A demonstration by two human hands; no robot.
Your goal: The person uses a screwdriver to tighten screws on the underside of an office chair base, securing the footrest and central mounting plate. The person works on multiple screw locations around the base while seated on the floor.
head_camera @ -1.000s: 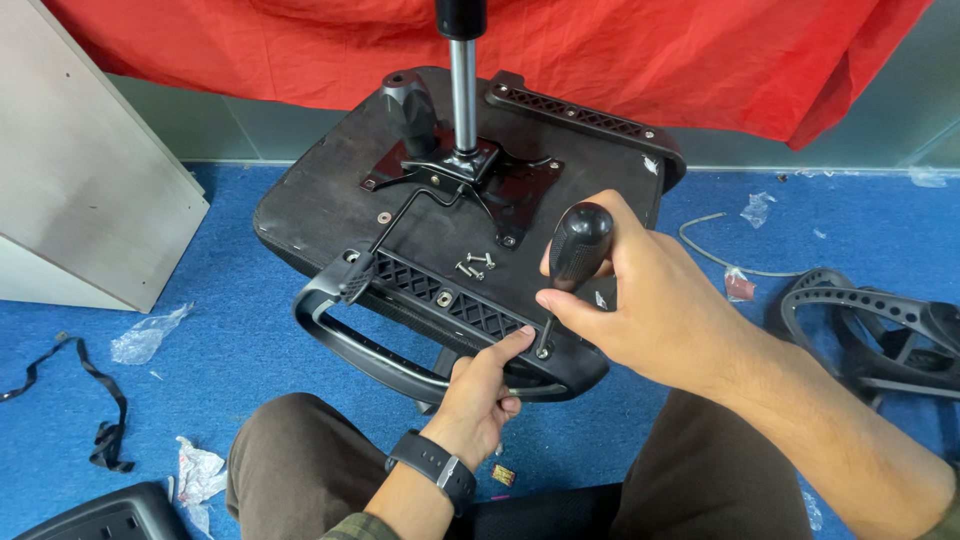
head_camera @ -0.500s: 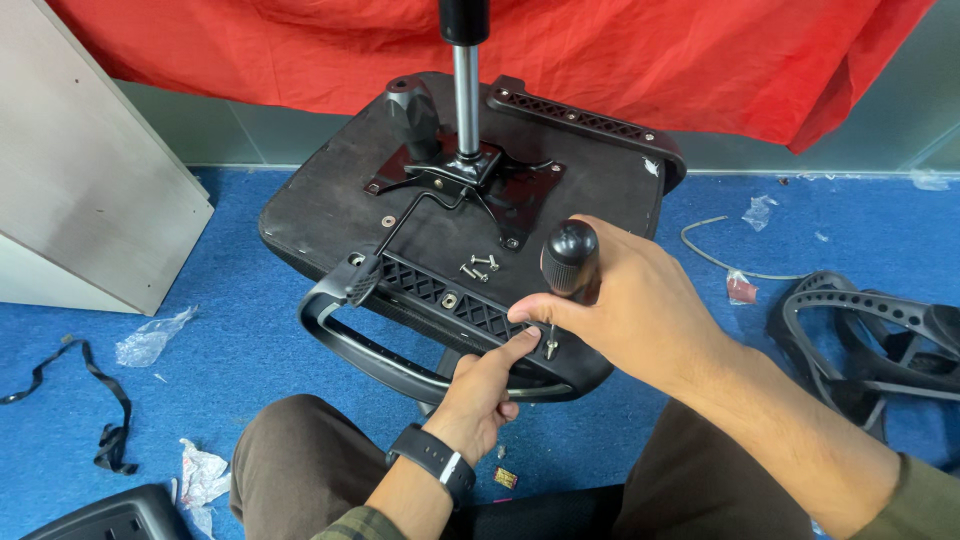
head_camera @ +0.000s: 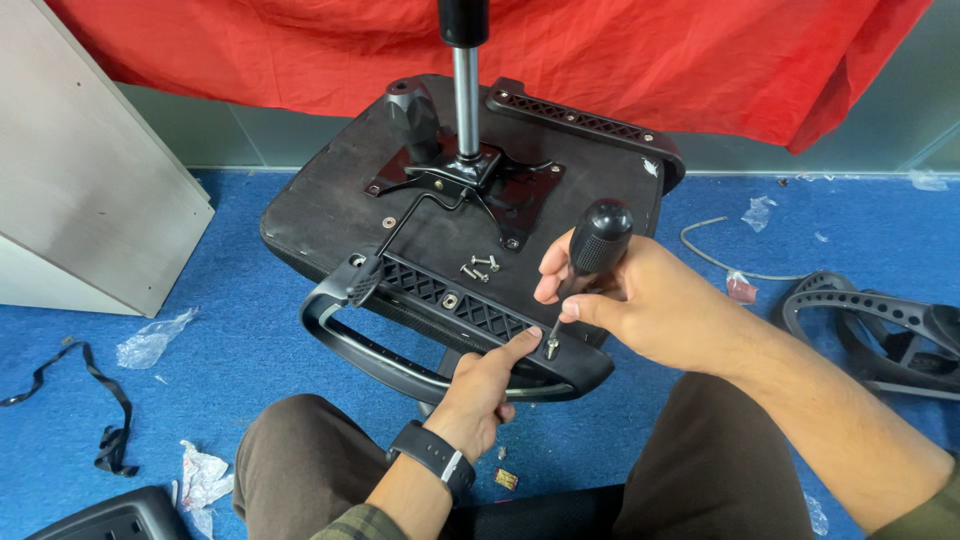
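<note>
Screwdriver [head_camera: 590, 262] clenched in the right hand [head_camera: 650, 305], tip on a screw [head_camera: 550, 350] at the armrest [head_camera: 450, 330] bracket of the upturned seat [head_camera: 460, 210]. Left hand [head_camera: 485, 385] grips the armrest, steadying it. Driving looks under way; next calls for straight, firm turns.

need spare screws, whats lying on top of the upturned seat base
Three loose screws lie on the seat base, beside the metal plate. Anything beneath the right hand is hidden.

Screwdriver [head_camera: 592, 262] tip and screw hidden behind right hand [head_camera: 655, 310] fingers. Gas-lift column [head_camera: 465, 75] cropped at top edge. Second armrest [head_camera: 880, 325] cut off right.
</note>
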